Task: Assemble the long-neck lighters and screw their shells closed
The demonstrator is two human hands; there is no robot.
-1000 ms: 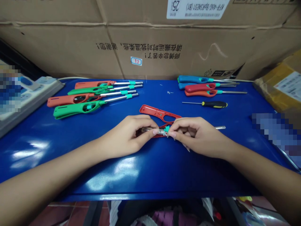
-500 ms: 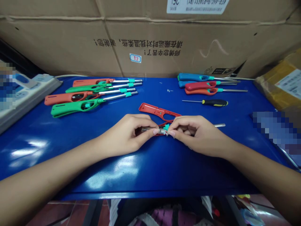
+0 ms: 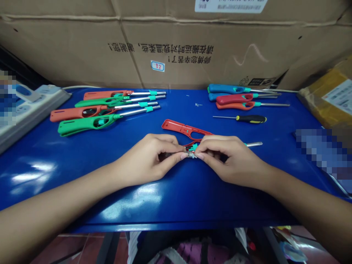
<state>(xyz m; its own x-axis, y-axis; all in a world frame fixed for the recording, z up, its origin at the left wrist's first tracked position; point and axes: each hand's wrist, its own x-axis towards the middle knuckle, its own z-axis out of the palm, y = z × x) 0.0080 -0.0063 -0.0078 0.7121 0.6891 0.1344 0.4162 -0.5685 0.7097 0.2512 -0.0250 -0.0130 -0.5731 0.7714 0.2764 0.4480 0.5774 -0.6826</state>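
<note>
On the blue table [image 3: 176, 198] my left hand [image 3: 150, 157] and my right hand [image 3: 229, 157] meet at an opened red lighter. Both pinch small inner parts of it where the fingertips touch: a clear tube under the left fingers, a teal piece [image 3: 194, 147] and small metal part by the right fingers. The lighter's metal nozzle [image 3: 253, 144] sticks out to the right past my right hand. A separate red half shell [image 3: 183, 129] lies just behind the hands.
Several red and green long lighters [image 3: 104, 108] lie at the back left, a few blue and red ones [image 3: 236, 97] at the back right. A black and yellow screwdriver [image 3: 247, 118] lies before those. Cardboard boxes [image 3: 176, 44] wall the back; a power strip [image 3: 30, 110] sits left.
Both hands stay on the opened lighter; the fingertips have drawn a little closer together and lower over the inner parts. The view has shifted slightly.
</note>
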